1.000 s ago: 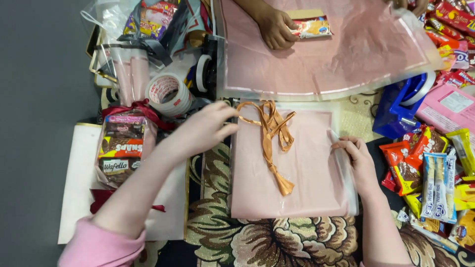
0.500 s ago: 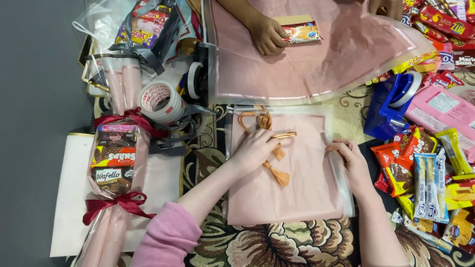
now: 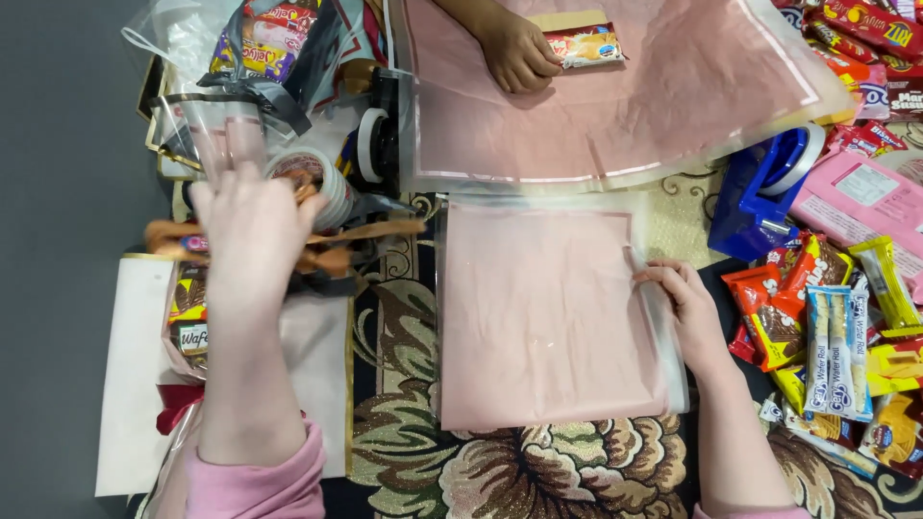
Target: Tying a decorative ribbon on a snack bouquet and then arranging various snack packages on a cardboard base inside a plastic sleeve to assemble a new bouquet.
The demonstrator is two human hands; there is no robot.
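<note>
My left hand [image 3: 252, 231] holds a tan ribbon [image 3: 365, 234] up over the wrapped snack bundle [image 3: 189, 312] at the left; the hand and ribbon are blurred. My right hand [image 3: 687, 309] rests flat on the right edge of a small pink wrapping sheet [image 3: 543, 317] that lies bare on the floral cloth. Across the table another person's hand [image 3: 517, 53] presses on a larger pink sheet [image 3: 663, 96] beside a snack packet [image 3: 584, 45].
A blue tape dispenser [image 3: 764, 192] stands at the right, with a heap of snack packets [image 3: 836, 317] beside and below it. Rolls of tape [image 3: 332, 183] and clear bags of sweets [image 3: 260, 48] crowd the upper left. A white sheet [image 3: 130, 384] lies under the bundle.
My left hand has lifted the tan ribbon off the small pink sheet and carried it left over the snack bundle. The sheet is bare now. My right hand has stayed on its edge.
</note>
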